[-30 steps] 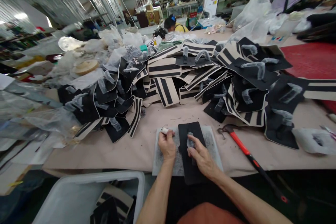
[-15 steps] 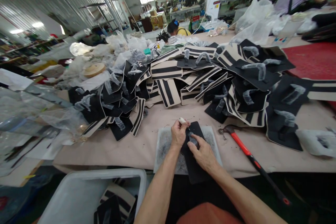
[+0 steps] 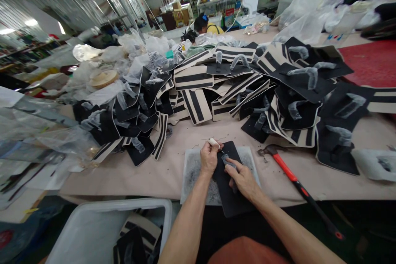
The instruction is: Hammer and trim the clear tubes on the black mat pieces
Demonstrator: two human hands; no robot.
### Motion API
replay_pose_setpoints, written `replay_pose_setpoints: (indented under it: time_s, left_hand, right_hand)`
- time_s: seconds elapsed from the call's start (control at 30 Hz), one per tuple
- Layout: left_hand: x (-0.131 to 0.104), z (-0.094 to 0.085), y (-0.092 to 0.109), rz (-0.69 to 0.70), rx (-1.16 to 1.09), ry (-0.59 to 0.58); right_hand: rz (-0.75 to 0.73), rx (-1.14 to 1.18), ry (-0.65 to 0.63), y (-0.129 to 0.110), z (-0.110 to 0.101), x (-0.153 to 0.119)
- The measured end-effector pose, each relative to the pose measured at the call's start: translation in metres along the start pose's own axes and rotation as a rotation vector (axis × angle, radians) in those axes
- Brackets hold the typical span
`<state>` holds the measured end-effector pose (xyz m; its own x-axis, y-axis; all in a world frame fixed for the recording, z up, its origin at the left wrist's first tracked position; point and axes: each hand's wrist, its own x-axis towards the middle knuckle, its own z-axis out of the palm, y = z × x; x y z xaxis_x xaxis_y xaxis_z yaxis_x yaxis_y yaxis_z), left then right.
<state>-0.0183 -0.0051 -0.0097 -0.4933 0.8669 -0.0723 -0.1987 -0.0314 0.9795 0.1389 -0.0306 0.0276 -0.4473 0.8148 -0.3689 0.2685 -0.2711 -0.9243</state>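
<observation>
A black panel (image 3: 229, 198) lies over a worn white board (image 3: 193, 173) at the table's front edge. My left hand (image 3: 209, 157) is closed round a small white-handled tool (image 3: 213, 142), whose tip meets the panel's upper part. On the panel, a plastic-wrapped strap (image 3: 225, 159) stands up beside the tool. My right hand (image 3: 243, 178) is closed on that strap, with thumb and forefinger at it. The contact point is too small to make out clearly.
A hammer (image 3: 286, 167) with a red and black handle lies right of the board. Piled striped and black panels (image 3: 193, 78) span the table behind. A white bin (image 3: 93, 214) holding panels stands front left. People are in the background.
The camera view has shifted slightly. My right fingers have curled further round the wrapped strap, and the white handle in my left hand leans more to the side.
</observation>
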Motion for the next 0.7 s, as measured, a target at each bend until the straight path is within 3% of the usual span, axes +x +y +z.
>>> replay_pose_setpoints:
  time_s: [0.3,0.57,0.63,0.7]
  left_hand:
    - [-0.003,0.002,-0.002,0.177,0.368,-0.001]
    - [-0.003,-0.002,0.014,0.385,0.635,-0.274]
    - [-0.005,-0.001,0.014,0.389,0.619,-0.317]
    - [-0.006,0.001,0.013,0.368,0.573,-0.296]
  right_hand:
    - [0.026,0.079,-0.027,0.007,-0.001,0.001]
    - [-0.027,0.134,-0.085,0.007,-0.006,-0.003]
    - [-0.08,0.048,-0.04,0.006,-0.009,-0.007]
    - [-0.156,-0.108,0.105,0.006,-0.02,-0.011]
